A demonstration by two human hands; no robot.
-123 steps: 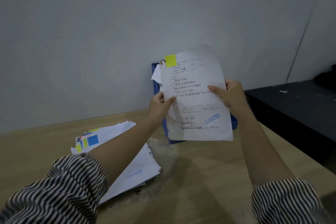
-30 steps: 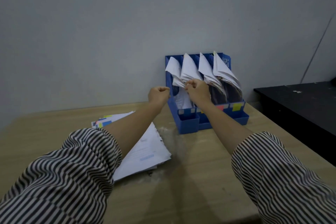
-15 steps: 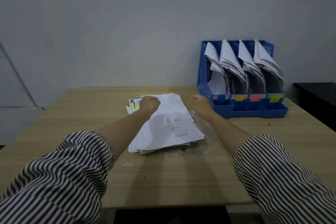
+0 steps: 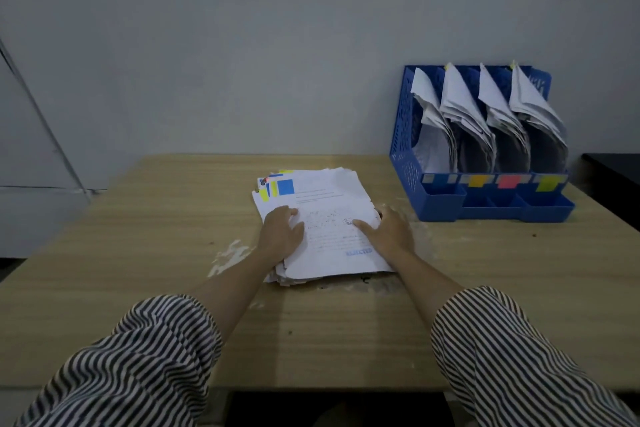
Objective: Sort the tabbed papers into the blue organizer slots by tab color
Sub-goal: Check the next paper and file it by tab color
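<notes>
The loose stack of white printed papers with coloured tabs (image 4: pixel 322 225) lies flat on the pale wooden bench (image 4: pixel 145 239), a little left of the blue plastic four-slot organizer (image 4: pixel 401 135) that stands against the grey wall. Both hands lie on the stack. The left hand (image 4: pixel 282 230) rests flat on its left side, fingers spread and relaxed, grasping nothing. The right hand (image 4: pixel 389 230) lies at the right edge with its thumb on the top sheet; whether its fingers curl under that edge I cannot tell, but it looks released rather than clenched.

The top sheet carries a square blue tab (image 4: pixel 285 186) at its far left corner, with yellow tabs peeping from sheets beneath. The sheets look thin, light and floppy, their edges ragged and slightly crumpled, so I judge that one will sag and bend as soon as it leaves the pile, and sheets may cling together or slide off. The best hold seems to be a pinch at each long side edge near the middle, one hand holding the pile down while the other peels the top sheet free. The filed papers (image 4: pixel 485 107) in the slots already droop forward, so a new sheet will need to go in upright, bottom edge first, behind the blue label (image 4: pixel 440 179) on the leftmost slot.
</notes>
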